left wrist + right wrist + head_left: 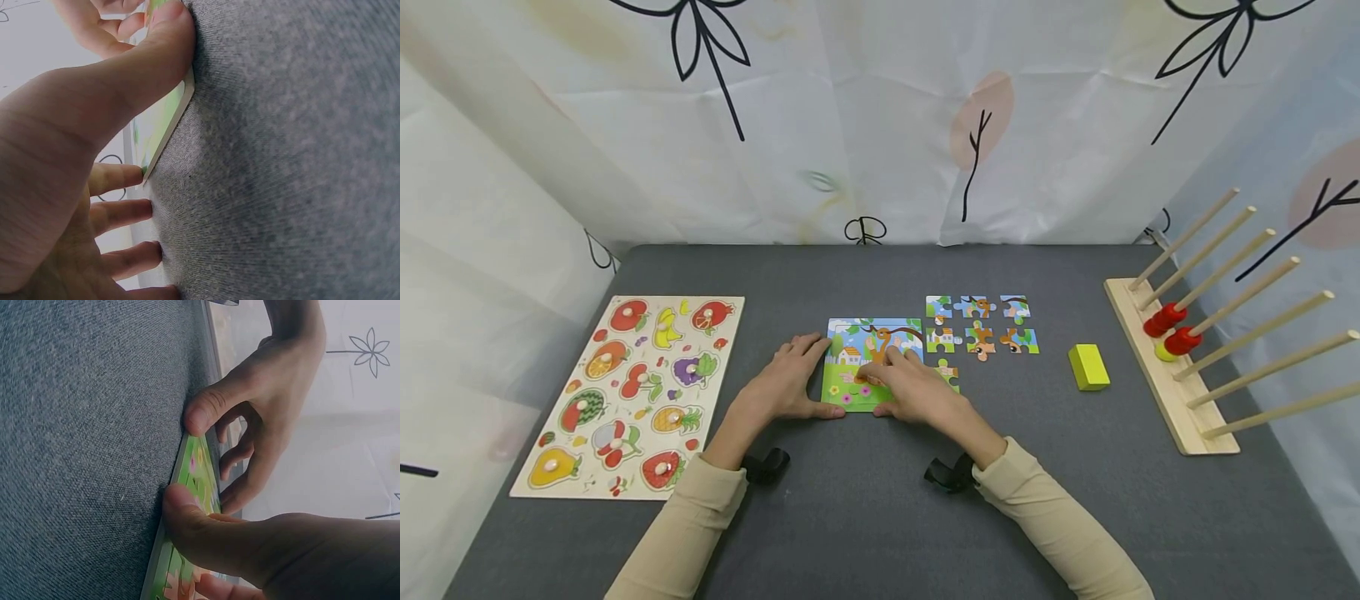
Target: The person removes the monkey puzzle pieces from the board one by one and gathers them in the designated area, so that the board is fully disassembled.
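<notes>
A picture puzzle board (842, 377), with a green meadow, a small house and an orange-brown animal, lies flat between the hands in the head view. My left hand (784, 379) steadies its left side, thumb at the front corner and index finger near the far corner. The other left fingertips rest on the cloth in the left wrist view. On the board's right part lies my right hand (917, 387), fingertips touching the picture and thumb (181, 503) along the front edge. That hand covers part of the picture. Loose jigsaw pieces (980, 340) lie just right of the board.
A wooden fruit puzzle board (658, 350) lies on the left of the grey table (850, 533). To the right are a yellow-green block (1088, 367) and a wooden peg rack (1180, 392) with red and yellow beads (1182, 342). White printed curtains (865, 125) surround the table.
</notes>
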Available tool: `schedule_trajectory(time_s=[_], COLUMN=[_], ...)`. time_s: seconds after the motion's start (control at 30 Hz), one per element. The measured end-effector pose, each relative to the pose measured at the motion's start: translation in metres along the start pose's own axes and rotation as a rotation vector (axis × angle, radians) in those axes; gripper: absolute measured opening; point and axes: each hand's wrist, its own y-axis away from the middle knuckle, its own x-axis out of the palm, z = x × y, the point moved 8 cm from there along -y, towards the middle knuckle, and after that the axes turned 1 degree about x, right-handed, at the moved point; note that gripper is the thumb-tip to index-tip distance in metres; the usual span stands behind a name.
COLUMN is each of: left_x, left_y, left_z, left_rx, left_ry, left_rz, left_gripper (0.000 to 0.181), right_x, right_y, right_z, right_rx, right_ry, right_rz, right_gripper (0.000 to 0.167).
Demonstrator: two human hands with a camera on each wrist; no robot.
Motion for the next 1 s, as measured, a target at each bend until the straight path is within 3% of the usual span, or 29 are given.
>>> schedule_trajectory(time_s=[1.0], left_x=[-0.0017], left_y=[0.0010], left_z=[-0.0022], left_rx=[0.006], left_ry=[0.000], left_rz=[-0.005], left_gripper=[0.110], right_x=[-0.0010], right_y=[0.0041], right_z=[0.0036], right_rx=[0.010], right_ry=[-0.001], right_rz=[-0.039], right_gripper=[0.055])
